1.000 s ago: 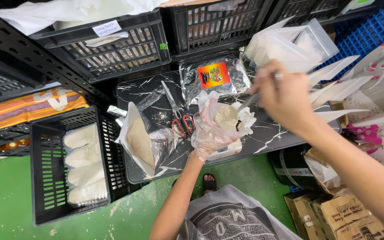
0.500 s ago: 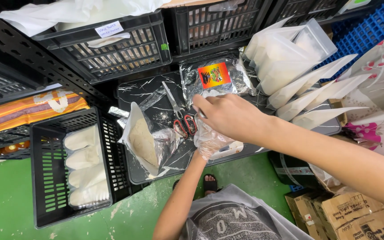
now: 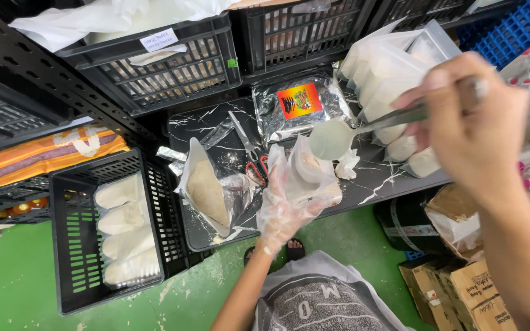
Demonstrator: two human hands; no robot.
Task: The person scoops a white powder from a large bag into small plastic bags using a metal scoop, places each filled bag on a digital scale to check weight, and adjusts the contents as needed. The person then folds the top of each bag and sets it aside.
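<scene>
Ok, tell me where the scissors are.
Head view: the scissors lie on the black marbled tabletop, just left of the gloved left hand, below the foil pouch.

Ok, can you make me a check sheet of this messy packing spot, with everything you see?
Surface: black marble-look tabletop, dusted with powder.
Job's things: small clear bag holding powder; metal spoon, bowl looks empty.
Clutter: open bag of tan powder; red-handled scissors; silver foil pouch; crumpled tissue.
Hands: left hand, plastic-gloved, holds the small bag; right hand, bare, holds the spoon above it.
Cables: nothing seen.
Surroundings: black crate of filled white bags; stacked empty pouches; cardboard boxes; green floor.
</scene>
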